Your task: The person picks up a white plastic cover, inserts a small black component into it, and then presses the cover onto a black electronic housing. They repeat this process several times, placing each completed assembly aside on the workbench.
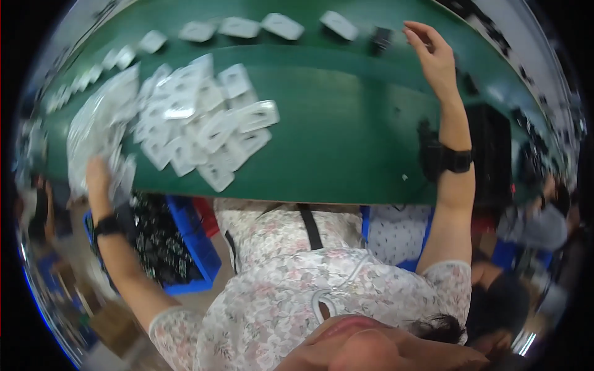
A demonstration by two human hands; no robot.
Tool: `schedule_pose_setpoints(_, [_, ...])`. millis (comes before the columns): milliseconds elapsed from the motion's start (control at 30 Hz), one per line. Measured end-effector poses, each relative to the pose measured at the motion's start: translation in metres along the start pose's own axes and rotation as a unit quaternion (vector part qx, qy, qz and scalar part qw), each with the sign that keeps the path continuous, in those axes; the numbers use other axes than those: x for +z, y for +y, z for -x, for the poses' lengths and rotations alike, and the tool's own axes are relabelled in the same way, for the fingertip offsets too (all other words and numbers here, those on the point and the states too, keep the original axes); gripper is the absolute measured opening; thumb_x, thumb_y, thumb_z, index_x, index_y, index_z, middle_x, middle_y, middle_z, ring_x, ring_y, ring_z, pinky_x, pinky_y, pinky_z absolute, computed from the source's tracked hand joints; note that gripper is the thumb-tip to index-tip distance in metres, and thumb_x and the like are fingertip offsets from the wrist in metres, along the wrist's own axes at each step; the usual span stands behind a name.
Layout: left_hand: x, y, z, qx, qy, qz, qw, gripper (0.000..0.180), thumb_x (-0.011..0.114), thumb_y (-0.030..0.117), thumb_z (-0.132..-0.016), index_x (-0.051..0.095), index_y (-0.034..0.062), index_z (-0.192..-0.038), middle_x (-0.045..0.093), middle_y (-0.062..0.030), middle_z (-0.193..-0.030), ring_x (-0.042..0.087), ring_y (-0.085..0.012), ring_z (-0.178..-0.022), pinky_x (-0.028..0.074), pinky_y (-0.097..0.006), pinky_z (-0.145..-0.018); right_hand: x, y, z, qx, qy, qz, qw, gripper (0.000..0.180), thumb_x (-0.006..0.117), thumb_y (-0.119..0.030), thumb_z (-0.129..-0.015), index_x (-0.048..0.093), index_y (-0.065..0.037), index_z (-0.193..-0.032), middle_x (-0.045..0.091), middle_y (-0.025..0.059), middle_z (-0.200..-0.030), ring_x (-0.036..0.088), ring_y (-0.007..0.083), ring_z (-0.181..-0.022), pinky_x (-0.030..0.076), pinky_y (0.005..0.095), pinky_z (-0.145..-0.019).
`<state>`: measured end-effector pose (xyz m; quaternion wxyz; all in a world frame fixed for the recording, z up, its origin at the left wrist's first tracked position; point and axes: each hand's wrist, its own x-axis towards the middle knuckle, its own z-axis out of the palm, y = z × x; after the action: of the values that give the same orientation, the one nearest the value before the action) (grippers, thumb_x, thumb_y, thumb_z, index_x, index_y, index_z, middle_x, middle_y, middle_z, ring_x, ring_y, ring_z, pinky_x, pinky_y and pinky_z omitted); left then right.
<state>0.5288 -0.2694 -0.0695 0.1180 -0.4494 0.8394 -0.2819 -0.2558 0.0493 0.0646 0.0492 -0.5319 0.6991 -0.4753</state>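
Note:
My left hand [98, 175] is at the near edge of a crumpled clear plastic bag [102, 114] on the left of the table. Its fingers are smeared by motion, so whether they grip the bag does not show. Beside the bag lies a heap of flat white packs [213, 127], some with a glossy surface. Out at the far right, my right hand [436, 59] is raised with thumb and forefinger apart and nothing visible between them. Just left of it sits a small black block-shaped item [382, 39]. White boxes [283, 26] stand in a curved row along the far side.
The green table [334, 130] carries a large black case [490, 151] on the right. A black object [428, 148] lies by my right wrist. Below the near edge are a blue crate [204, 253] of dark small parts and another blue bin [396, 235] with white contents. People sit at both sides.

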Motion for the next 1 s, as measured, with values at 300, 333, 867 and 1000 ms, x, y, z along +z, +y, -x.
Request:
schedule_pose_setpoints(300, [-0.119,0.068,-0.045,-0.249,0.101,0.177,0.947,0.033,0.048,0.024,-0.093,0.058,-0.0014,-0.111,0.061,-0.0223,-0.102,0.061,-0.0373,-0.087,0.048,-0.043,-0.075,-0.064,0.020,0.100,0.110,0.015,0.145,0.983,0.016,0.063,-0.013,-0.085,0.066,-0.005,-0.099,0.064,-0.0008,-0.087,0.055,0.0064,-0.078,0.043,0.0210,-0.068])
schedule_pose_setpoints(333, [-0.133,0.080,-0.042,-0.288,0.164,0.178,0.926,0.033,0.048,0.025,-0.094,0.057,-0.0010,-0.112,0.061,-0.0214,-0.102,0.062,-0.0359,-0.085,0.049,-0.042,-0.072,-0.062,0.021,0.103,0.119,0.007,0.162,0.980,0.016,0.063,-0.012,-0.084,0.066,-0.005,-0.098,0.065,0.0008,-0.087,0.056,0.0076,-0.078,0.044,0.0222,-0.067])
schedule_pose_setpoints(867, [-0.409,0.401,-0.082,0.113,-0.020,0.837,0.535,0.032,0.055,0.003,-0.089,0.056,0.0108,-0.120,0.060,-0.0034,-0.079,0.054,-0.0061,-0.057,0.040,-0.020,-0.047,0.015,0.031,0.128,0.013,-0.059,0.259,0.964,0.014,0.064,-0.011,-0.080,0.056,-0.003,-0.087,0.055,0.0069,-0.077,0.056,0.0208,-0.071,0.047,0.0320,-0.066])
schedule_pose_setpoints(1000, [-0.403,0.440,-0.091,0.097,-0.048,0.873,0.475,0.027,0.057,0.001,-0.087,0.058,0.0082,-0.113,0.058,-0.0034,-0.074,0.052,-0.0066,-0.050,0.039,-0.020,-0.043,0.021,0.013,0.117,0.103,-0.016,0.132,0.986,0.007,0.060,-0.003,-0.082,0.058,-0.001,-0.089,0.060,0.0068,-0.078,0.058,0.0161,-0.067,0.046,0.0270,-0.061])
